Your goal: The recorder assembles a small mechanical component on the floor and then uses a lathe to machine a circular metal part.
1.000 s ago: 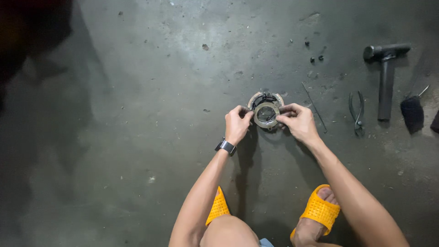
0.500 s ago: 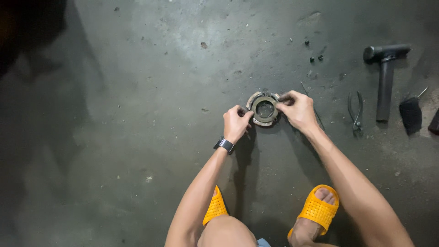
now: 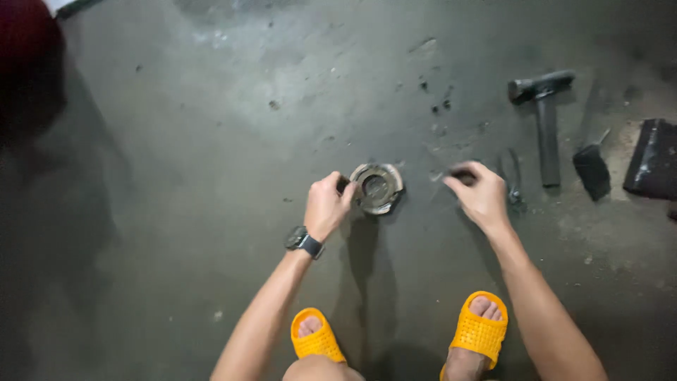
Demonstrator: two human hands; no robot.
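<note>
The round metal ring part (image 3: 377,188) was seen lying on the dark concrete floor (image 3: 176,176), in front of the two orange sandals (image 3: 479,330). A second earlier both hands had been closed on its rim from either side; by this moment only one of them was left there. The left hand (image 3: 328,206), marked by a dark wristwatch (image 3: 303,241), was kept curled against the ring's left edge, fingers closed on the rim or on a small dark piece at it; which of the two could not be told. The right hand (image 3: 481,196) had been taken off the ring and moved to the right, well apart from it, with its fingertips pinched around a small dark object (image 3: 462,173) close to the floor; what the object was could not be made out. Just beyond that hand a pair of pliers (image 3: 513,176) was lying, and further right a hammer (image 3: 543,116), a small dark-headed tool (image 3: 591,166) and a dark block (image 3: 652,159) at the frame edge. The change was judged to mean that the ring was being steadied one-handed while a loose piece was fetched or set aside
</note>
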